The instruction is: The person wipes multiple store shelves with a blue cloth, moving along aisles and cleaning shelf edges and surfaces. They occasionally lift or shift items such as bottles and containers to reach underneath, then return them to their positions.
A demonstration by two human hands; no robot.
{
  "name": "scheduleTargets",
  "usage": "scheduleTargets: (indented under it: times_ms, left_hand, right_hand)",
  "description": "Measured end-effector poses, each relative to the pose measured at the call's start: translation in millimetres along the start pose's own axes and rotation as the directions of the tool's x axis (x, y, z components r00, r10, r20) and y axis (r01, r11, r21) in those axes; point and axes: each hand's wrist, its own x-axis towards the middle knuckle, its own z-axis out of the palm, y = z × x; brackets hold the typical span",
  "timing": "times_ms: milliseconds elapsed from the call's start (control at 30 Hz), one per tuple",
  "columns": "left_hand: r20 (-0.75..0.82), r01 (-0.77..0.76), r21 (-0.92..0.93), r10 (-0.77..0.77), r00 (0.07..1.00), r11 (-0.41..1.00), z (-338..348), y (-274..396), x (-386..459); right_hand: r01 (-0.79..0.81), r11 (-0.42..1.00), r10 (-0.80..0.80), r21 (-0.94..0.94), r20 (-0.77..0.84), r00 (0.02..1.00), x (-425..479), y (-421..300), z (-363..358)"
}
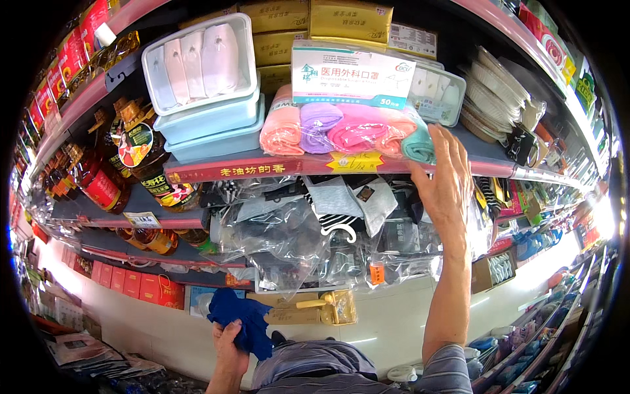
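Note:
In my left hand (231,344), low in front of my body, is a crumpled dark blue cloth (242,320). My right hand (447,172) reaches up to the shelf; its fingertips meet the right end of a row of plastic-wrapped rolled towels (357,132), by the teal roll (418,147). A white box of disposable masks (352,74) stands on top of the towels. Left of them, light blue plastic boxes (211,118) are stacked, the top one tilted and showing packed socks or cloths (199,61). Whether my right fingers grip the towels is not clear.
Bottles of cooking oil (142,143) stand at left. Bagged socks (339,207) fill the shelf below the pink shelf edge (295,166). Stacked pale bowls or plates (494,93) are at right. A cardboard box (285,308) and red boxes (133,285) sit low down, near the tiled floor.

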Motion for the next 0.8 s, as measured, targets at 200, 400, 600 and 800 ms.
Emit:
scheduleTargets:
  times_ms: [200, 400, 600, 800]
  left_hand:
    - [0.017, 0.007, 0.007, -0.007, 1.000, 1.000, 1, -7, 0]
    - [-0.002, -0.014, -0.005, 0.014, 1.000, 1.000, 13, -10, -14]
    - [0.018, 0.024, -0.020, -0.024, 1.000, 1.000, 21, -9, -22]
    - [0.034, -0.012, 0.050, 0.010, 0.999, 0.999, 15, 0, -14]
  right_hand:
    - [-0.006, 0.982, 0.007, 0.187, -0.006, 1.000, 0, 21, 20]
    - [-0.023, 0.984, 0.025, 0.177, -0.011, 1.000, 4, 20, 22]
    - [-0.075, 0.970, 0.068, 0.230, 0.036, 0.997, -2, 22, 30]
    - [-0.107, 0.952, 0.174, 0.286, -0.221, 0.960, -53, 17, 10]
